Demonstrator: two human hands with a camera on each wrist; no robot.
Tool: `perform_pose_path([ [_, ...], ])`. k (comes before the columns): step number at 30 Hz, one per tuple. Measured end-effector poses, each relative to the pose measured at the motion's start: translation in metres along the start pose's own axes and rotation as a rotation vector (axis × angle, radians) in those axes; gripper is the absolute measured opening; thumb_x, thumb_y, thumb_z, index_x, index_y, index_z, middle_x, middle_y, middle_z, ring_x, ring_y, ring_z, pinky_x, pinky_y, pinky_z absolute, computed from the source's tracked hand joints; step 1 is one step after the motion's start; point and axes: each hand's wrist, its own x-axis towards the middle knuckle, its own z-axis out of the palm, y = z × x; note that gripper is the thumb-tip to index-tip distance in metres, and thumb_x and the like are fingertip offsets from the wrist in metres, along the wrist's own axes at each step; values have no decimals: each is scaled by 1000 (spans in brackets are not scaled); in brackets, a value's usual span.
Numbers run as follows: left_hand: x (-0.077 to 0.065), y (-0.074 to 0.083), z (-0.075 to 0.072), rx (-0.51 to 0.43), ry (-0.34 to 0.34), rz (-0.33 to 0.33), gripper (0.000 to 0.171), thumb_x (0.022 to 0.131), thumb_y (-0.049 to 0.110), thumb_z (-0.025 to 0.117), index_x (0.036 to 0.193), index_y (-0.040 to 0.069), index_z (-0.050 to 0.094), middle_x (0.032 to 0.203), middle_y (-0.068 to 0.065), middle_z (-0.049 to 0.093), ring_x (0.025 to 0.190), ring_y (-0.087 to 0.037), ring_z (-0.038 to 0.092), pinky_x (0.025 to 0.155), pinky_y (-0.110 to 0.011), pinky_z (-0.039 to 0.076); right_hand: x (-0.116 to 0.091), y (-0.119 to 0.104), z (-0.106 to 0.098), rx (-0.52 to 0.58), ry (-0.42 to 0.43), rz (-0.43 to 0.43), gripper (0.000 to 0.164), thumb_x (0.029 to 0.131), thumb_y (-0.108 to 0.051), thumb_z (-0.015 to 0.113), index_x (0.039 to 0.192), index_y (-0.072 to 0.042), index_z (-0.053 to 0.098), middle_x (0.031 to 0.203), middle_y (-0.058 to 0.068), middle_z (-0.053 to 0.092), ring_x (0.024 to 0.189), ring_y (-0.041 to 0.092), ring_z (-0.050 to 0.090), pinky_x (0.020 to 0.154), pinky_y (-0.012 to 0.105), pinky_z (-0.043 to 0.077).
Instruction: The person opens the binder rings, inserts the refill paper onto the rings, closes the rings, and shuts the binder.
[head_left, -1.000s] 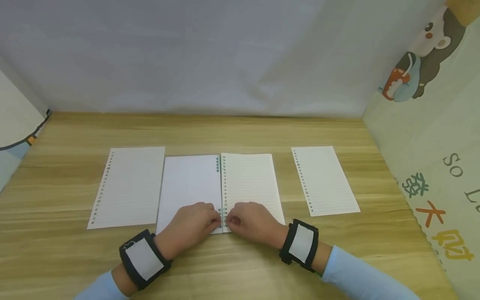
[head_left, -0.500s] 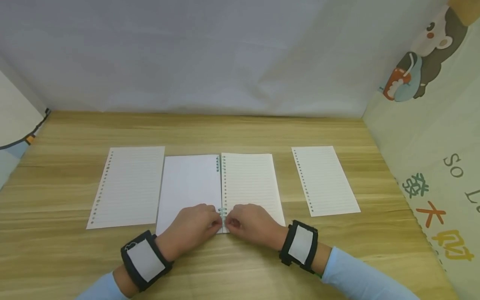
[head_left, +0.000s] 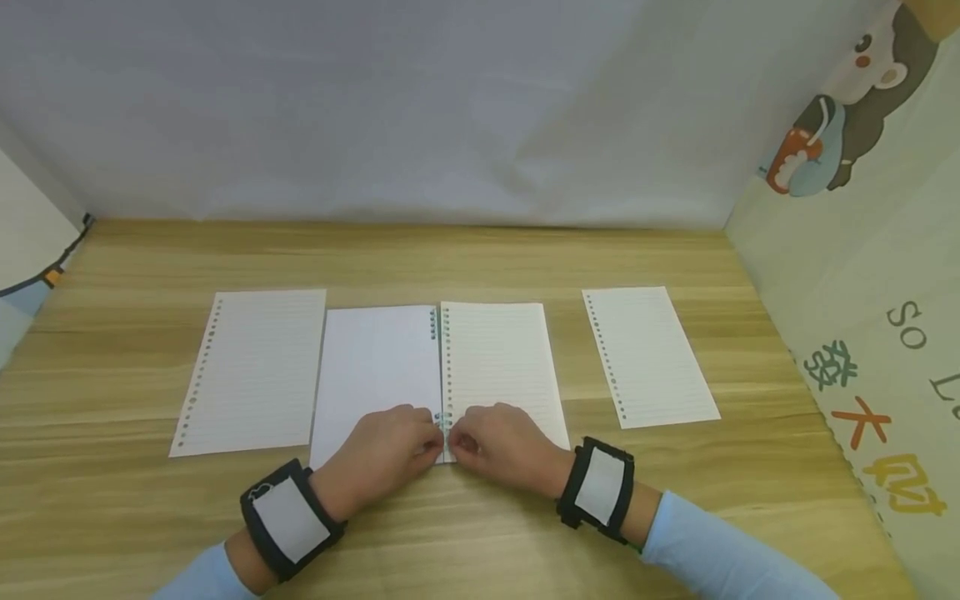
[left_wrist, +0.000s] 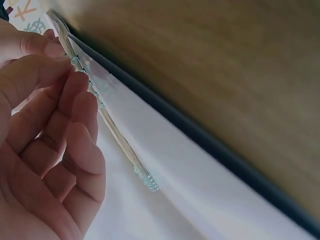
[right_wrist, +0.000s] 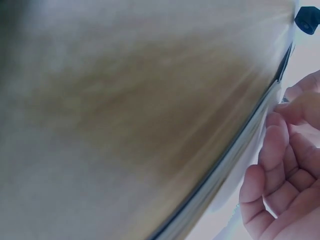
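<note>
Left hand and right hand pinched the binding rings at the six-o'clock end of the open notebook; fingertips obscured the exact contact.

Wood-grain tabletop, pale backdrop, printed panel

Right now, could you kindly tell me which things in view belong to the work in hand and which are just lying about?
In the work:
open notebook
green binding rings
left fingers and right fingers, at the notebook's near end

Lying about, untouched:
left loose sheet
right loose sheet
Both are punched, so perhaps meant for the notebook.
</note>
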Motion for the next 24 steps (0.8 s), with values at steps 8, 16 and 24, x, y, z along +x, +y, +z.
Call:
perform_pose_path([
  [8, 0, 0, 0, 33, 5, -5, 5, 82, 18, 68, 78, 20, 71, 69, 12, 57, 61, -4, 43, 52, -18, 36, 1, -1, -2, -14, 2, -1, 10, 86, -22, 64, 88, -16, 72, 75, -8, 65, 64, 2, 52, 61, 17, 43],
  [16, -1, 0, -2, 51, 7, -8, 6, 81, 17, 68, 75, 19, 69, 65, 12, 54, 59, -5, 41, 51, -19, 35, 0, -3, -2, -19, 26, -4, 8, 84, -20, 64, 86, -16, 71, 72, -9, 64, 61, 1, 50, 59, 16, 40],
  [24, -3, 0, -2, 69, -6, -38, 8, 80, 17, 69, 73, 17, 68, 64, 11, 53, 57, -5, 40, 50, -19, 35, -1, -1, -1, -19, 18, -2, 8, 85, -20, 64, 85, -15, 71, 70, -9, 62, 59, 1, 46, 57, 15, 37],
])
